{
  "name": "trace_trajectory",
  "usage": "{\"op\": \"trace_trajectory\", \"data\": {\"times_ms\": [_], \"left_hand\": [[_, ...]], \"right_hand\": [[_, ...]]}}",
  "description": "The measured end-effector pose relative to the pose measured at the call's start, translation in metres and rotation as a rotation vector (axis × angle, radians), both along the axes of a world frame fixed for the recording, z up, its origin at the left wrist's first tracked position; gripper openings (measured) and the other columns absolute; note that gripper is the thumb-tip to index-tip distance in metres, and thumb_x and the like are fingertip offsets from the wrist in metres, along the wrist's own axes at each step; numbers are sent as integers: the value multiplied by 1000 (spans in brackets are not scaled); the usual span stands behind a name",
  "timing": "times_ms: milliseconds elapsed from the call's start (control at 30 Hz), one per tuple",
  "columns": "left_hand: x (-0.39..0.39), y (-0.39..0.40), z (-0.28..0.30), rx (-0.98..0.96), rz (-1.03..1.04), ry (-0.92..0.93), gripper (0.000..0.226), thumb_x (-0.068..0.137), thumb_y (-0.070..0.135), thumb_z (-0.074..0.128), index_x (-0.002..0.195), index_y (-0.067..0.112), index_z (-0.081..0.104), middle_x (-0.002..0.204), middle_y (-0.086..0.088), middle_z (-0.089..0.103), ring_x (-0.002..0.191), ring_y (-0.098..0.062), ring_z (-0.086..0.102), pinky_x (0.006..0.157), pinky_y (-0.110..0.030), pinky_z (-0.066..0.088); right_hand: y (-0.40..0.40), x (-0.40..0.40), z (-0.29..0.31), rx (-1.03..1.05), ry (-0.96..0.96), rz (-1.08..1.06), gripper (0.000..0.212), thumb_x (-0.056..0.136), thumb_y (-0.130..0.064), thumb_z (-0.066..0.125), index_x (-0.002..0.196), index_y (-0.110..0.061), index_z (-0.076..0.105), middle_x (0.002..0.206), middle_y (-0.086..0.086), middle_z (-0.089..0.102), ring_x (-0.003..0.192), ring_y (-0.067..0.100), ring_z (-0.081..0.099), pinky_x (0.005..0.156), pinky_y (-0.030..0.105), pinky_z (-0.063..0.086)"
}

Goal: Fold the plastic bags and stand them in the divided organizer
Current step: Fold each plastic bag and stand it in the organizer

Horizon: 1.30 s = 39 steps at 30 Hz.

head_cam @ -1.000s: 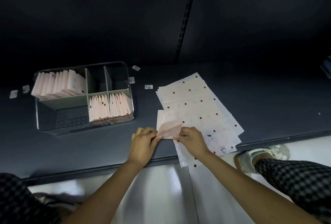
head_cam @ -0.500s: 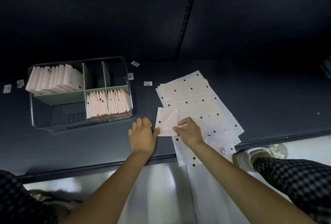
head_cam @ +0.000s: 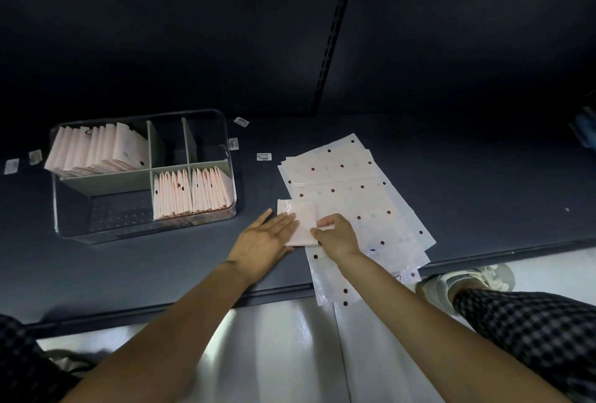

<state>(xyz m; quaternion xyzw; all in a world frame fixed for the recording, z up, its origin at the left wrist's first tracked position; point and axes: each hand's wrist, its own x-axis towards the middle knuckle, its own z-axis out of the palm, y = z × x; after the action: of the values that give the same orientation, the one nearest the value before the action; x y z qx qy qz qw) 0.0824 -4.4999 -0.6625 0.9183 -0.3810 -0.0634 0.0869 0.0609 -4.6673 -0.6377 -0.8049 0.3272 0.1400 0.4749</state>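
Observation:
A small folded pink plastic bag (head_cam: 301, 220) lies flat on the dark shelf between my hands. My left hand (head_cam: 264, 241) lies flat with straight fingers pressing on the bag's left part. My right hand (head_cam: 337, 235) has curled fingers pinching the bag's right edge. A fanned stack of flat dotted bags (head_cam: 351, 196) lies to the right, partly under my right hand and hanging over the shelf edge. The clear divided organizer (head_cam: 64, 209) stands at the left, with folded bags upright in its back-left (head_cam: 96, 151) and front-right compartments (head_cam: 192, 193).
Two back compartments and the front-left compartment of the organizer hold nothing. Small labels (head_cam: 263, 156) lie scattered on the shelf behind. The shelf's front edge (head_cam: 161, 309) runs below my hands. My checked trouser leg and a shoe (head_cam: 467, 280) are at the lower right.
The bag was lifted between both hands, then laid down on the shelf. My left hand has gone from pinching it to pressing it flat; the right hand keeps hold of its edge.

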Motion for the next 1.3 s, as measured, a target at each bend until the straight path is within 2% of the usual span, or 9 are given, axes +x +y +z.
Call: {"op": "trace_trajectory", "data": {"times_ms": [133, 267, 367, 433, 500, 567, 733, 933, 1300], "left_hand": [[6, 1, 17, -138, 12, -11, 47, 99, 8, 37, 145, 16, 33, 153, -3, 30, 141, -16, 28, 115, -23, -1], [24, 5, 55, -182, -13, 68, 40, 94, 5, 44, 131, 18, 52, 138, -4, 52, 127, -19, 47, 114, -29, 26], [35, 12, 92, 8, -87, 78, 34, 90, 10, 48, 122, 21, 54, 109, -5, 62, 102, -26, 59, 78, -34, 46], [42, 21, 114, 34, -81, 84, 35, 89, 10, 48, 121, 25, 54, 90, -4, 62, 84, -27, 59, 64, -31, 40], [51, 35, 132, -142, 35, 246, 19, 93, 18, 51, 106, 25, 62, 74, 6, 58, 73, -19, 55, 60, -26, 38], [59, 55, 143, -469, 197, 478, 9, 89, 16, 62, 95, 20, 68, 73, 11, 63, 71, -9, 59, 63, -17, 44], [72, 117, 144, -739, 375, 737, 16, 77, 0, 73, 81, 14, 68, 78, 4, 68, 70, 1, 62, 72, -17, 51], [85, 177, 109, -164, 778, -82, 25, 92, 25, 54, 115, 24, 63, 118, -2, 57, 107, -24, 48, 83, -36, 40], [91, 199, 75, -315, 980, -145, 26, 94, 25, 50, 114, 25, 66, 121, -1, 48, 109, -21, 40, 92, -36, 29]], "right_hand": [[-2, 4, 30, 144, -22, -65, 19, 88, -16, 62, 105, -12, 56, 111, 7, 58, 90, 19, 54, 79, 25, 43], [-3, 3, 75, -448, -263, 545, 57, 87, -54, 53, 132, -21, 44, 131, 1, 49, 122, 19, 38, 100, 32, 34], [11, 10, 100, -592, -219, 1055, 75, 88, -51, 53, 148, -18, 22, 144, 7, 41, 131, 24, 36, 102, 34, 32], [24, 16, 110, -660, -137, 1125, 52, 97, -37, 45, 142, -14, 32, 123, 16, 58, 111, 33, 53, 85, 36, 43], [35, 27, 124, -576, -177, 1054, 22, 100, -30, 40, 104, -16, 56, 93, 13, 61, 89, 32, 57, 71, 35, 43], [44, 41, 140, -343, -180, 928, 27, 99, -25, 43, 77, -14, 56, 80, 9, 57, 78, 28, 56, 67, 34, 46], [77, 73, 165, 225, -132, 703, 22, 98, -12, 47, 101, 2, 63, 93, 7, 67, 81, 10, 67, 63, 18, 56], [152, 126, 161, 175, -204, 496, 24, 98, -11, 46, 115, 0, 58, 112, 16, 64, 96, 23, 65, 74, 32, 59], [260, 173, 112, -597, -290, 736, 26, 95, -14, 41, 108, -3, 62, 101, 16, 65, 88, 30, 62, 62, 32, 44]]}}
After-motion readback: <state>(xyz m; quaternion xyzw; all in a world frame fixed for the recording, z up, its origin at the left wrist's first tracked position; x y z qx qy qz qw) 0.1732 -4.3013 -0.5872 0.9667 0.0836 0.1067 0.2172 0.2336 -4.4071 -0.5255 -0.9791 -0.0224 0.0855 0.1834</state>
